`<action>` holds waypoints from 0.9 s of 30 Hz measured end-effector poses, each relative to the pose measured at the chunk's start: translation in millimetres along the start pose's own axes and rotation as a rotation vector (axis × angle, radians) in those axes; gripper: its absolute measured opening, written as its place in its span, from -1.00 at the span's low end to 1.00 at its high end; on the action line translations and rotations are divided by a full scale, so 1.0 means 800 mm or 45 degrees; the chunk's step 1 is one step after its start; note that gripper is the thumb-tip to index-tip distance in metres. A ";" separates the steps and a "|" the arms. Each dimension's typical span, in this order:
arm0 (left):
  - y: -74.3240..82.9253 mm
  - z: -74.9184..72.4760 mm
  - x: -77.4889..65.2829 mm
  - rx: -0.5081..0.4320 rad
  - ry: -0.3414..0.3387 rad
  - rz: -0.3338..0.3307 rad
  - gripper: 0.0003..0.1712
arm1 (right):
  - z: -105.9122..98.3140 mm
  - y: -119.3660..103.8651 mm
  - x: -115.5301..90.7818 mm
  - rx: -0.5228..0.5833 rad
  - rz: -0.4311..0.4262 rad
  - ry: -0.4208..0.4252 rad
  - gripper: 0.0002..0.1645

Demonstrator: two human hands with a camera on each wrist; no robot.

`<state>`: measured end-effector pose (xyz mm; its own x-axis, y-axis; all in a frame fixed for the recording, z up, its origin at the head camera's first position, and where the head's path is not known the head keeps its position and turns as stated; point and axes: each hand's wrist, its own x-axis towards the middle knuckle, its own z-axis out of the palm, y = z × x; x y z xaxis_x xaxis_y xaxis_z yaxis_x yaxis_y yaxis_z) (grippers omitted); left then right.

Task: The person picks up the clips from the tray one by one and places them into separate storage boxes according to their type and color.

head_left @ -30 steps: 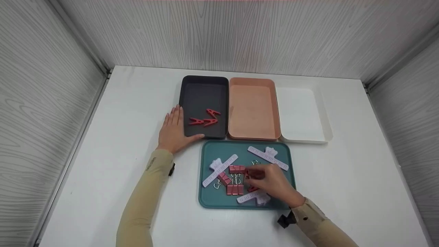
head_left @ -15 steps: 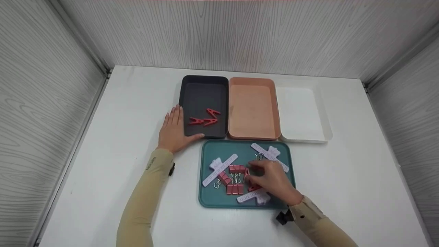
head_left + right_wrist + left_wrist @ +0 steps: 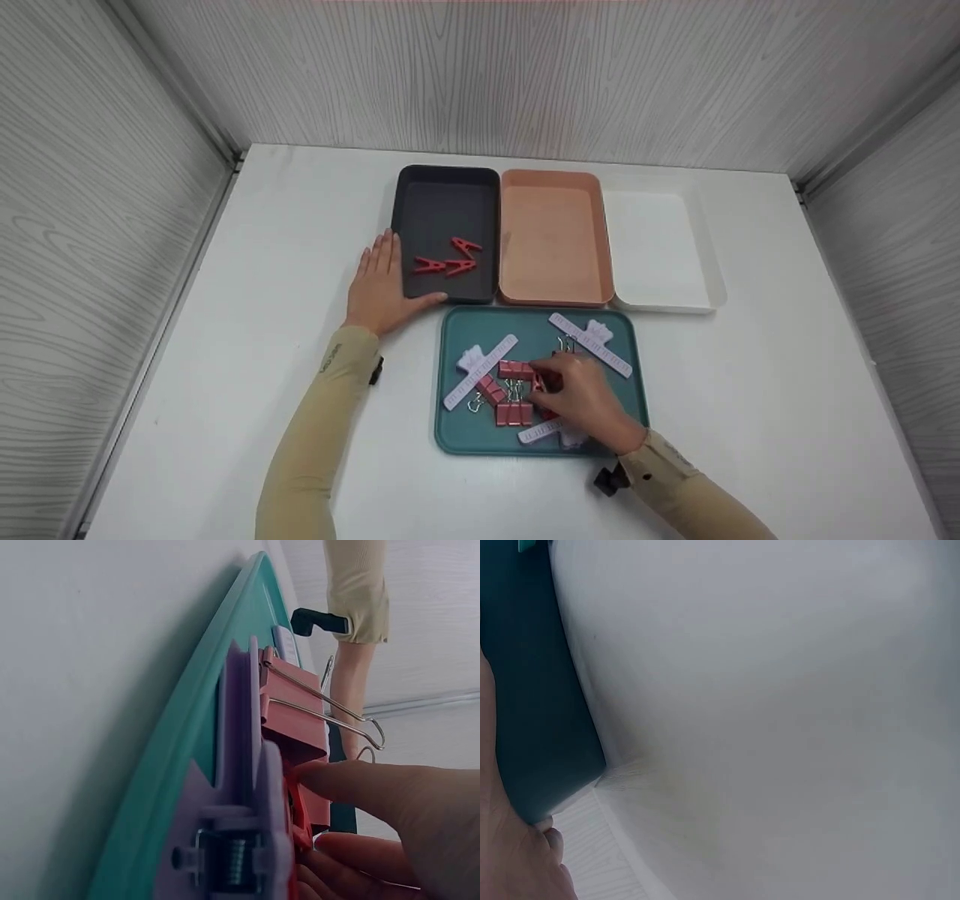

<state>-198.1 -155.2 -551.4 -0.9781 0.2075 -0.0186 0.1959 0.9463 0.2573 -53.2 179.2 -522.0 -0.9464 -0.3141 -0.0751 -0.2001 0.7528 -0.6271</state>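
Red clip [image 3: 300,817] in play on the white desk [image 3: 225,315], where a teal tray [image 3: 472,436] sits close in front of a dark tray [image 3: 446,210]! Left hand [image 3: 379,296], fingers straight, lies against the dark tray's side, thumb spread at its near edge; right hand [image 3: 583,394], over the teal tray, pinches that clip between thumb and finger, with lilac clips [image 3: 480,373] around and pink binder clips [image 3: 514,415] just beside it.

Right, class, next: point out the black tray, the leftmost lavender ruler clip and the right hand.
Black tray [image 3: 448,210], head view: bare patch of floor.
Leftmost lavender ruler clip [image 3: 481,372], head view: on its ruler bar's middle.
Right hand [image 3: 585,394], head view: on the back of the hand.
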 end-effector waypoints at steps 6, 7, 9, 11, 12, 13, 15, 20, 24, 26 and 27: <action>0.002 -0.002 -0.001 -0.007 -0.016 -0.012 0.56 | 0.001 0.001 0.001 -0.017 -0.012 0.005 -0.56; 0.003 -0.003 -0.001 -0.008 -0.017 -0.012 0.55 | 0.000 0.002 0.001 -0.020 -0.010 0.008 -0.56; 0.002 -0.003 -0.001 -0.006 -0.017 -0.012 0.55 | -0.001 0.003 0.001 -0.025 -0.001 0.010 -0.55; 0.002 -0.003 0.000 -0.003 -0.019 -0.011 0.55 | -0.003 0.005 0.001 -0.021 0.011 0.010 -0.55; 0.002 -0.003 0.000 -0.004 -0.018 -0.010 0.55 | -0.004 0.007 0.001 -0.019 0.015 0.013 -0.55; 0.002 -0.003 -0.001 -0.005 -0.018 -0.008 0.55 | -0.005 0.008 0.000 -0.016 0.016 0.015 -0.54; 0.002 -0.003 -0.001 -0.007 -0.019 -0.005 0.55 | -0.008 0.010 -0.002 -0.009 0.016 0.020 -0.55; 0.002 -0.003 0.000 0.000 -0.017 -0.001 0.56 | -0.015 0.016 -0.007 -0.011 0.028 0.017 -0.59; 0.002 -0.002 0.000 0.019 -0.020 -0.002 0.56 | -0.020 0.020 -0.009 -0.018 0.043 0.006 -0.60; 0.002 -0.002 0.000 0.023 -0.020 -0.001 0.56 | -0.022 0.021 -0.009 -0.021 0.042 0.004 -0.61; 0.002 -0.002 0.001 0.023 -0.020 0.000 0.56 | -0.022 0.021 -0.009 -0.025 0.042 0.001 -0.62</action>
<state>-198.3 -153.9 -549.2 -0.9769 0.2109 -0.0336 0.1969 0.9507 0.2397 -54.4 204.4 -518.3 -0.9527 -0.2887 -0.0946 -0.1739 0.7738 -0.6091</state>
